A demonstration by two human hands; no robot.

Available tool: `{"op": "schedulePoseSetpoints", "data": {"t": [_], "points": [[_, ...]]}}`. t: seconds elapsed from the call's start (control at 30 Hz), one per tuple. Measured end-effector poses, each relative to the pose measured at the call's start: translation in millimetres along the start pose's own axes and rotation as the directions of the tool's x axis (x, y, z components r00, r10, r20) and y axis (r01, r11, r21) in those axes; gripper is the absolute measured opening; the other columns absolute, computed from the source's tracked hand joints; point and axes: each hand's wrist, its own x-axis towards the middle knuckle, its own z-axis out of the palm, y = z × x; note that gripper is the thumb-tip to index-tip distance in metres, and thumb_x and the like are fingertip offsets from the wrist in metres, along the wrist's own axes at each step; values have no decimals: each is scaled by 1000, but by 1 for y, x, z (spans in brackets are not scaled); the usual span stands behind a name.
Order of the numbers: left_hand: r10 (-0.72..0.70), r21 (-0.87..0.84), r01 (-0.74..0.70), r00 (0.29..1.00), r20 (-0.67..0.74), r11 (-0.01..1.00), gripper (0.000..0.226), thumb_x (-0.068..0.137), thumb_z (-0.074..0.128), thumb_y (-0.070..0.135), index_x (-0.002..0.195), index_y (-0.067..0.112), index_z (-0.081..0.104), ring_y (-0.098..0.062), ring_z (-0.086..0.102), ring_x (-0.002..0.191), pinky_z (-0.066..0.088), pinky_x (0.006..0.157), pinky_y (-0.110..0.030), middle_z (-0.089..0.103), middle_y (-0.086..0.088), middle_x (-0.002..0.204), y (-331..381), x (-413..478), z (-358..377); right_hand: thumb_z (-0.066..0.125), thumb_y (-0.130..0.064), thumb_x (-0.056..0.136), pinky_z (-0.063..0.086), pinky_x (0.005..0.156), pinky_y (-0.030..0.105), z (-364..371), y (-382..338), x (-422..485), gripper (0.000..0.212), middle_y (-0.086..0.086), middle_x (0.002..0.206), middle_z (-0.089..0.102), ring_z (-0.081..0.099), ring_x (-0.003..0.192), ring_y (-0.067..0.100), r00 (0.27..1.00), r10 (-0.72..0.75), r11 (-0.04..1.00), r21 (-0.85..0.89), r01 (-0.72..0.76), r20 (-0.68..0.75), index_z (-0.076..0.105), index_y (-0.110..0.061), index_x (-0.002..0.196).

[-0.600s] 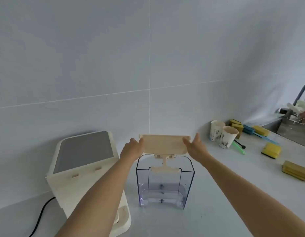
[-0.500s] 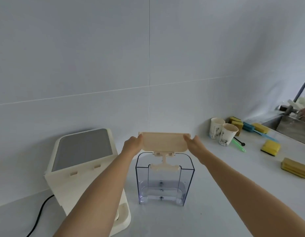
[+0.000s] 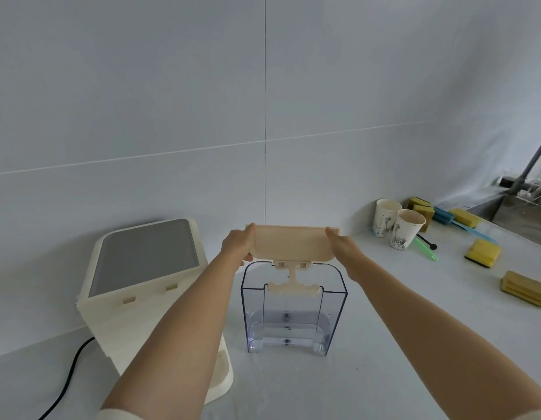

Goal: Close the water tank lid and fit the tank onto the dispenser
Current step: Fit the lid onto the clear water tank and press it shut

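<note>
A clear plastic water tank (image 3: 293, 313) stands upright on the white counter in the middle of the view, with nothing visible inside it. Its cream lid (image 3: 293, 242) is raised and tilted over the tank's top, still joined at the front by a cream hinge piece (image 3: 293, 278). My left hand (image 3: 237, 245) grips the lid's left end and my right hand (image 3: 343, 247) grips its right end. The cream dispenser (image 3: 135, 286) with a grey top panel stands just left of the tank, partly hidden behind my left forearm.
A black cable (image 3: 72, 371) runs from the dispenser toward the lower left. Two paper cups (image 3: 398, 227) stand at the back right, with yellow sponges (image 3: 482, 253), a stack of sponges (image 3: 525, 287), green and blue tools, and a steel sink (image 3: 523, 219) with a tap.
Both hands and the lid have stayed in the same grip; the lid sits slightly lower over the tank. The view has tilted a little.
</note>
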Motion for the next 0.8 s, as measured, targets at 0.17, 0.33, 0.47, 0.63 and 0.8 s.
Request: {"op": "schedulePoseSetpoints", "data": {"t": [0.17,0.33,0.47,0.63,0.8], "points": [[6,-4,-6,1000,-31,1000,54,88,32,46,107,2,56,-29,56,86,36,60,-28,62,-17,92,-4,1,-3,30,-42,92,31,87,33,-3,4,-5,54,14,120,52,46,107,26,997,-80,997,-12,80,-13,47,-1,123],[59,-66,-64,995,-78,996,43,90,32,46,93,8,51,-28,55,94,40,76,-33,58,-12,98,-14,-5,2,32,-40,93,38,89,38,-6,13,-21,48,10,104,51,46,95,24,988,-153,986,58,154,-31,51,-2,115],[102,-77,-110,990,-102,991,41,91,30,46,90,9,49,-26,47,92,35,79,-34,52,-10,99,-25,-16,4,33,-38,93,34,91,33,-6,26,-34,46,3,111,51,48,107,23,978,-203,971,118,208,-53,50,-9,123],[97,-76,-103,992,-85,992,51,92,28,44,127,13,49,-25,46,112,31,89,-32,54,-10,123,-41,-28,8,38,-35,93,34,85,30,-6,38,-46,37,0,104,57,53,102,20,971,-228,958,160,237,-77,59,-13,113],[71,-195,-83,995,-69,977,25,88,33,38,68,25,39,-20,36,85,29,76,-34,42,-3,91,-55,-40,10,41,-33,91,37,71,17,-5,53,-56,21,-14,79,55,49,87,14,964,-252,953,153,263,-88,57,-22,84]]}}
